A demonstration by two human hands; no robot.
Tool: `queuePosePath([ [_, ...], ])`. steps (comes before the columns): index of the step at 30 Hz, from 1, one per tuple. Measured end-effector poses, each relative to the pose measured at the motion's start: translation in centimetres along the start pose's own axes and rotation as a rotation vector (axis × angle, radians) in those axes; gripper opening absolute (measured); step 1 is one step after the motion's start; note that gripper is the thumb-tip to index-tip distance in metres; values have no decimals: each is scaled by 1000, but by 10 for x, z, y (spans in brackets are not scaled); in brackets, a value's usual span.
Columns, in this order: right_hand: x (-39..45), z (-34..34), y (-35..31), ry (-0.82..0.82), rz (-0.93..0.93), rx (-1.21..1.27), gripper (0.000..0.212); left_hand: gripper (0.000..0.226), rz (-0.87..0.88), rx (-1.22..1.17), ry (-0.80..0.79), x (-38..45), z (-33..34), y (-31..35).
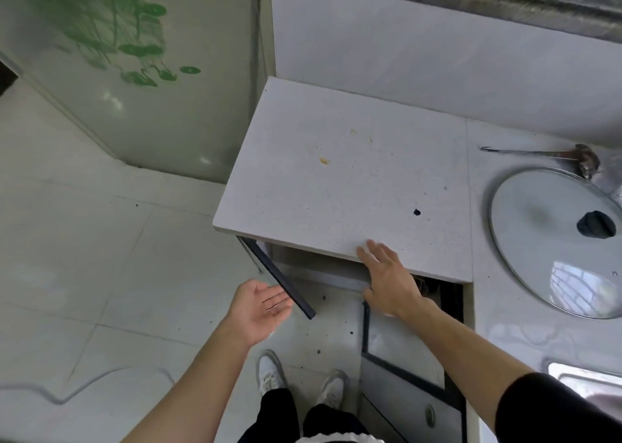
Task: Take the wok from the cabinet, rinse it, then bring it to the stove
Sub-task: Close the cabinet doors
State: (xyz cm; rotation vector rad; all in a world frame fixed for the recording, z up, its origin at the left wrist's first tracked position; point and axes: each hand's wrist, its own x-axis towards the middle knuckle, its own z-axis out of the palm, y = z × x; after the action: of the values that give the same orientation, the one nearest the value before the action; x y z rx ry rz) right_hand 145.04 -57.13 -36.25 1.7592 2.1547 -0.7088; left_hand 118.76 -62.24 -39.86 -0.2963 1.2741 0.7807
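Our left hand (266, 303) is spread, palm up, fingertips just beside the dark edge of the open cabinet door (281, 276), holding nothing. Our right hand (387, 279) lies flat, fingers straight, on the front edge of the countertop (336, 180) above the cabinet opening. We cannot see the wok. A glass lid (552, 237) rests right of the countertop.

Countertop (336, 180): right hand (390, 281) flat on its front edge; left hand (261, 303) open below, touching cabinet door (279, 276); glass lid (552, 240) right.
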Motion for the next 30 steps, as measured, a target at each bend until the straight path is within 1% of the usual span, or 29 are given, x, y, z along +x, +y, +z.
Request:
queuePosePath([
  [4,1,2,-1,15,13,9,86,49,1,-191,-25,13,21,-7],
  [8,2,4,0,25,23,16,85,49,1,-178,-52,20,27,-11],
  [10,4,1,1,36,23,23,83,55,-1,-165,-76,21,34,-10],
  [15,6,-1,3,50,13,22,80,65,19,-244,-80,25,59,-7],
  [19,7,3,5,83,1,22,76,79,30,-312,-106,33,70,-3],
  [24,8,4,4,117,-8,33,75,85,59,-444,-141,42,82,-7],
  [27,8,9,7,130,-16,47,78,83,59,-503,-165,49,87,-13],
  [30,8,13,7,126,-6,41,80,78,77,-463,-201,51,85,-17],
])
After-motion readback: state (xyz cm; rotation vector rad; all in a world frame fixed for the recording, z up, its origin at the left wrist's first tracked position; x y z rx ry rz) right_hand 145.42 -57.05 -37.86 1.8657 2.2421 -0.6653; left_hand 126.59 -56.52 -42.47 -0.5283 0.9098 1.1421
